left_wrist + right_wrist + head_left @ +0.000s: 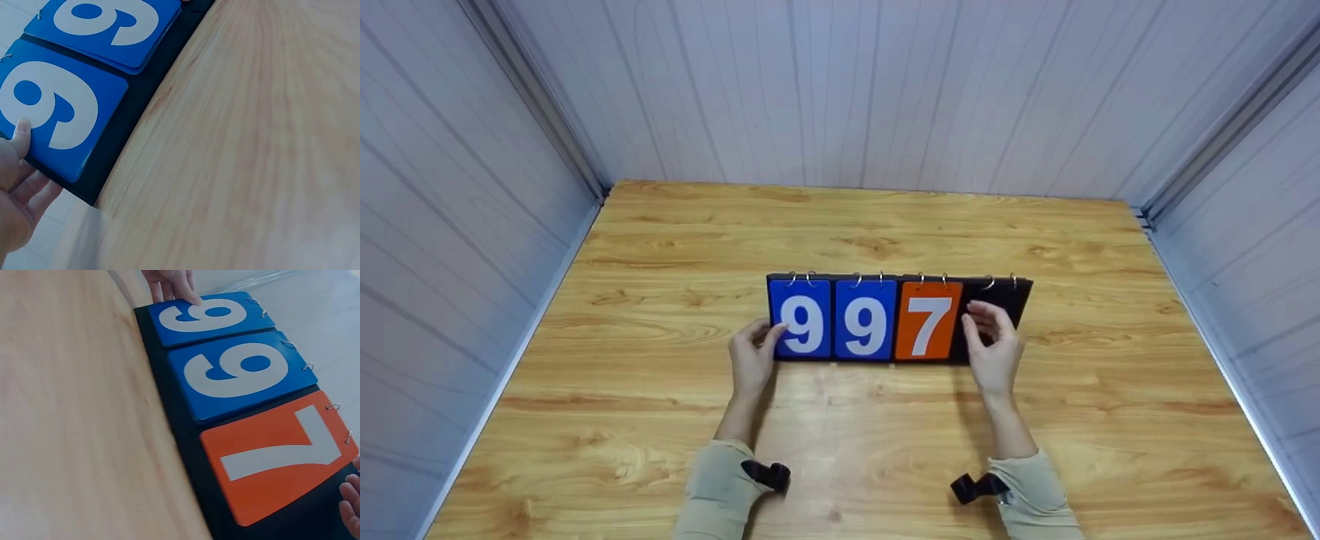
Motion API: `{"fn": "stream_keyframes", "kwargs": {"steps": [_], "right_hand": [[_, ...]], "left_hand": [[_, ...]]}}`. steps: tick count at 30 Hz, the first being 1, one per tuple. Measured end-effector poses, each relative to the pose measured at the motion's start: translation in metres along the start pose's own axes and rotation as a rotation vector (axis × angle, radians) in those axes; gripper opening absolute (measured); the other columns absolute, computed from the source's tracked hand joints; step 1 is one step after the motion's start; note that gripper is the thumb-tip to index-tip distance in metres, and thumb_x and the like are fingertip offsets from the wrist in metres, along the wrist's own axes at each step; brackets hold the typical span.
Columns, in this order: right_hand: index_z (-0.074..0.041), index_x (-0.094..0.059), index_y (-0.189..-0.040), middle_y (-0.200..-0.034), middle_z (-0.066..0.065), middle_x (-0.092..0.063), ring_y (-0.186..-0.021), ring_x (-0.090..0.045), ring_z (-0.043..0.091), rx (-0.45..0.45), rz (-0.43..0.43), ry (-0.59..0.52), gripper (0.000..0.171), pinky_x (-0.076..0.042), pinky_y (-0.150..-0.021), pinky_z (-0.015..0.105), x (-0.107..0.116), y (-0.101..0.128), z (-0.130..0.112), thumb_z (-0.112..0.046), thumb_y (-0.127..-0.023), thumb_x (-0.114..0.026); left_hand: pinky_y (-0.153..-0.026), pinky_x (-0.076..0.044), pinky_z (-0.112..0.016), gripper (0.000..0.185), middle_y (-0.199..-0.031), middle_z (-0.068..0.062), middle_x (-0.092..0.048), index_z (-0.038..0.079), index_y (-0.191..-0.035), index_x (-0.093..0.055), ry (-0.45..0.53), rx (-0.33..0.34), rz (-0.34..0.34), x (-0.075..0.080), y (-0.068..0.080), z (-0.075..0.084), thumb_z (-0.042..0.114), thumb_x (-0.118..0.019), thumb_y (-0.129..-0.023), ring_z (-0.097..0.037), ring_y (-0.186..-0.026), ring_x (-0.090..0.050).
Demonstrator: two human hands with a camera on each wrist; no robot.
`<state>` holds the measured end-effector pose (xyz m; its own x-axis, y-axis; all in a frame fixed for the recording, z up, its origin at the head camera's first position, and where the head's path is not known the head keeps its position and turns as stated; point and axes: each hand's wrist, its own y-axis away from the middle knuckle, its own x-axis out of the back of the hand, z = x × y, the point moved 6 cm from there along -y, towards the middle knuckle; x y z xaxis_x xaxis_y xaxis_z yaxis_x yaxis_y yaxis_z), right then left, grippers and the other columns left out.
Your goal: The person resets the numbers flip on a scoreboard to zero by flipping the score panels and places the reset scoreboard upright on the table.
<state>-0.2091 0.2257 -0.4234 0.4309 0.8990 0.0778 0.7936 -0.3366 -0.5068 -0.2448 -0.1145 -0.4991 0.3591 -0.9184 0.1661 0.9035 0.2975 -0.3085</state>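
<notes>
Two hands are at the scoreboard (898, 319), one at each end, on the wooden table (660, 420) between pale panelled walls (450, 247).

Far left first: the left hand (751, 358) grips the scoreboard's left end. Its thumb lies on the face of the first blue card (801, 327), right on the white 9, and the fingers curl round the black edge, as the left wrist view confirms with the thumb tip pressed on the blue card and the fingers under the black backing. A pale sleeve (718, 487) with a black strap covers that forearm.

Moving along the board: a second blue card (864, 328) sits just beside the first and also shows a 9. Next to it is the orange card (928, 320), showing a white 7. Metal rings (856, 279) run along the top edge and hold the cards to the backing.

Now the right end: the last slot is bare black backing with no number card showing. The right hand (994, 345) is on it, its fingers bent against the black panel just beside the orange card. Whether it truly grasps anything, I cannot tell; the right wrist view catches only fingertips (350, 500) at the edge.
</notes>
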Motion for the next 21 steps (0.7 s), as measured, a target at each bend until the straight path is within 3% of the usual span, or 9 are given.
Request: {"fn": "stream_keyframes", "kwargs": {"steps": [2, 6, 9, 15, 18, 21], "right_hand": [[0.016, -0.056, -0.095, -0.092, 0.028, -0.059, -0.079, -0.057, 0.029, -0.022, 0.001, 0.007, 0.019, -0.047, -0.068, 0.023, 0.000, 0.005, 0.005, 0.012, -0.077, -0.059], [0.015, -0.056, -0.098, -0.093, 0.027, -0.060, -0.082, -0.056, 0.036, -0.055, -0.016, 0.008, 0.023, -0.047, -0.069, 0.023, -0.003, 0.014, 0.018, 0.009, -0.077, -0.062], [0.011, -0.058, -0.099, -0.093, 0.023, -0.061, -0.084, -0.057, 0.034, -0.072, -0.028, 0.020, 0.025, -0.047, -0.069, 0.022, -0.005, 0.018, 0.035, 0.004, -0.077, -0.065], [0.004, -0.059, -0.099, -0.089, 0.016, -0.062, -0.081, -0.058, 0.026, -0.111, -0.029, 0.063, 0.030, -0.047, -0.069, 0.028, -0.009, 0.024, 0.053, -0.005, -0.074, -0.071], [0.007, -0.058, -0.098, -0.087, 0.018, -0.061, -0.079, -0.057, 0.030, -0.133, -0.025, 0.053, 0.032, -0.047, -0.068, 0.034, -0.011, 0.025, 0.050, -0.003, -0.071, -0.073], [0.011, -0.056, -0.095, -0.084, 0.023, -0.059, -0.074, -0.057, 0.032, -0.147, -0.019, 0.040, 0.032, -0.048, -0.065, 0.031, -0.013, 0.025, 0.039, 0.001, -0.069, -0.073]], "left_hand": [[-0.061, -0.049, -0.020, 0.015, -0.076, -0.015, -0.066, -0.006, -0.083, -0.066, 0.005, -0.004, 0.001, 0.000, 0.000, 0.000, 0.008, -0.067, -0.078, -0.019, -0.069, -0.061], [-0.061, -0.049, -0.021, 0.012, -0.075, -0.019, -0.065, -0.009, -0.081, -0.065, -0.015, -0.035, 0.004, 0.002, 0.005, 0.022, 0.002, -0.066, -0.078, -0.024, -0.068, -0.061], [-0.062, -0.050, -0.025, 0.012, -0.074, -0.023, -0.064, -0.013, -0.081, -0.063, -0.027, -0.047, 0.003, 0.004, 0.007, 0.037, -0.002, -0.065, -0.077, -0.030, -0.069, -0.061], [-0.063, -0.050, -0.028, 0.012, -0.075, -0.023, -0.064, -0.013, -0.081, -0.063, -0.021, -0.043, 0.002, 0.004, 0.007, 0.038, -0.001, -0.066, -0.077, -0.030, -0.069, -0.061], [-0.062, -0.050, -0.026, 0.012, -0.075, -0.023, -0.064, -0.012, -0.082, -0.064, -0.017, -0.038, 0.003, 0.004, 0.008, 0.038, -0.001, -0.066, -0.077, -0.030, -0.069, -0.061], [-0.063, -0.050, -0.027, 0.012, -0.075, -0.023, -0.064, -0.012, -0.082, -0.064, -0.011, -0.033, 0.000, 0.004, 0.008, 0.038, -0.001, -0.065, -0.077, -0.030, -0.070, -0.061]]}}
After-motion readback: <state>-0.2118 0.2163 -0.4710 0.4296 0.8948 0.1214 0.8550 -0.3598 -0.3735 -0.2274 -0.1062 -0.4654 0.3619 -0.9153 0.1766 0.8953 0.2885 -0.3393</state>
